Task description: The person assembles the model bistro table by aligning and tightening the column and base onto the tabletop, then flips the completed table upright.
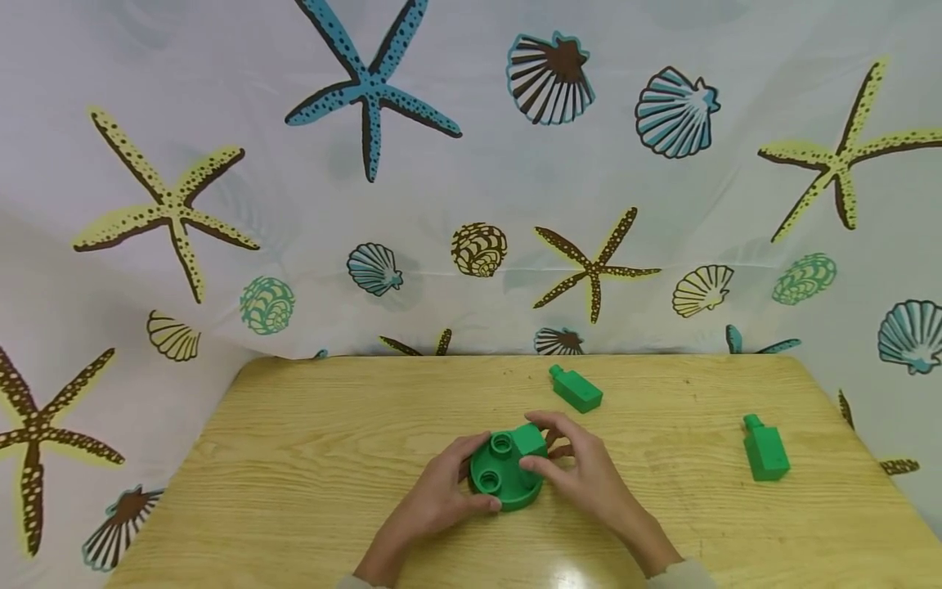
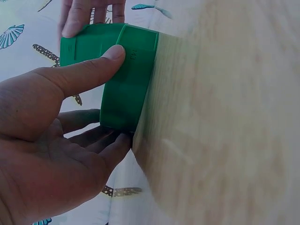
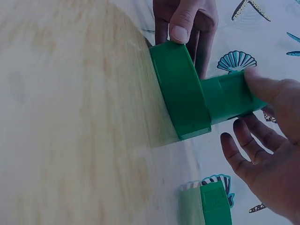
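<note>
A round green base (image 1: 508,493) with round sockets lies on the table, two of its sockets showing open. The left hand (image 1: 441,495) grips the base's left side, thumb at the near edge and fingers round the far side. A green block (image 1: 530,440) stands upright in the base at its right far part. Thumb and fingers of the right hand (image 1: 589,474) pinch this block near its top. In the right wrist view the block (image 3: 227,97) rises from the base (image 3: 180,91), its lower end hidden inside.
One green block with a narrow round end (image 1: 577,391) lies behind the hands on the wooden table (image 1: 316,458). Another such block (image 1: 767,452) lies farther right. A cloth printed with starfish and shells (image 1: 441,180) hangs behind the table's back edge.
</note>
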Demonstrator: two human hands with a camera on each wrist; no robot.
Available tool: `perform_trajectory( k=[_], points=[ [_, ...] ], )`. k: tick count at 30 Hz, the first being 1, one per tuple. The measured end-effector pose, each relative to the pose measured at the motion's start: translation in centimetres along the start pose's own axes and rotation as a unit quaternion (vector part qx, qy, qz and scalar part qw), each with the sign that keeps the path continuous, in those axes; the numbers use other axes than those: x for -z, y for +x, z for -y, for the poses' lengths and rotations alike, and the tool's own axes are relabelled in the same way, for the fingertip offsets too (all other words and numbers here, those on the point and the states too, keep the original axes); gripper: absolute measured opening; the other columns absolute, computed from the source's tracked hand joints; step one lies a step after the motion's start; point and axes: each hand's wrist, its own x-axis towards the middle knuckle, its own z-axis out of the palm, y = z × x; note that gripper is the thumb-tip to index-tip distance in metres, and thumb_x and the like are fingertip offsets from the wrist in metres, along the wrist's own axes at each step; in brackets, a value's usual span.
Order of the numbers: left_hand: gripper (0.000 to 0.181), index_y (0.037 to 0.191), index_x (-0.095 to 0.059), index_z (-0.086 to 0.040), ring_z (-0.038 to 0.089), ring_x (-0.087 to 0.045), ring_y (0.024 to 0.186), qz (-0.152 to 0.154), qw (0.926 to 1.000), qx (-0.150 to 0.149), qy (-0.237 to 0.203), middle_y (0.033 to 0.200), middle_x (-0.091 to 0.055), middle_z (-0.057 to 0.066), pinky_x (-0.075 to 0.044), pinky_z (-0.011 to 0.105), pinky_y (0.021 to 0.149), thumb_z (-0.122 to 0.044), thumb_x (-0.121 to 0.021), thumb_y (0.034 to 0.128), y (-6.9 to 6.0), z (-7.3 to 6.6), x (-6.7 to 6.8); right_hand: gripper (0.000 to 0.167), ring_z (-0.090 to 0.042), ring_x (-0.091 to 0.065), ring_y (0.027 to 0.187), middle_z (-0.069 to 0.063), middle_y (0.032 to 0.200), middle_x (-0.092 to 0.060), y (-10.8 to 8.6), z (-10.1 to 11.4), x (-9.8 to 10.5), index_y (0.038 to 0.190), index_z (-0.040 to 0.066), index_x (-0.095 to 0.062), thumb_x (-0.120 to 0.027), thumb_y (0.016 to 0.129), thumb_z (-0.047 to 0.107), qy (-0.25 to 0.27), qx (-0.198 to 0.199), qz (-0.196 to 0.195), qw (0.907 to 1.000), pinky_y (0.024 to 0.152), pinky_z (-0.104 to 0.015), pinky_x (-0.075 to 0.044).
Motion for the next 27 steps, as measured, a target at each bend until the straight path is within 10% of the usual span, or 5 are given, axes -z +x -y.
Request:
perform_trajectory(
  k=[8,19,27],
  points=[
    [0.091,0.155,-0.037,0.005,0.039,-0.046,0.140,0.001,1.0000,-0.001,0.007,0.150,-0.044,0.025,-0.043,0.048,0.112,-0.011,-0.089,0.0819,0.0,0.0,0.0,0.040,-0.026,-0.065,0.113,-0.005,0.129,-0.064,-0.4,0.1,0.7,0.132,0.010,-0.063,-0.076,0.095,0.010,0.045,-0.003,0.004,0.9990,0.092,-0.037,-0.060],
    [0.090,0.154,-0.039,0.006,0.039,-0.047,0.139,-0.003,0.9999,-0.003,0.016,0.149,-0.045,0.024,-0.044,0.048,0.112,-0.009,-0.089,0.0812,0.1,0.0,-0.1,0.046,-0.018,-0.069,0.093,-0.002,0.129,-0.065,-0.8,0.2,1.7,0.135,0.021,-0.064,-0.080,0.093,0.017,-0.016,0.012,0.020,0.9996,0.077,-0.033,-0.063],
    [0.090,0.153,-0.039,0.007,0.039,-0.047,0.139,-0.010,0.9999,-0.001,-0.003,0.149,-0.045,0.025,-0.044,0.049,0.112,-0.006,-0.090,0.0796,0.0,0.1,-0.2,0.039,-0.028,-0.066,0.115,-0.009,0.128,-0.068,-0.9,0.3,2.6,0.129,0.007,-0.066,-0.077,0.091,0.002,0.054,-0.004,0.039,0.9978,0.092,-0.037,-0.060]
  ],
)
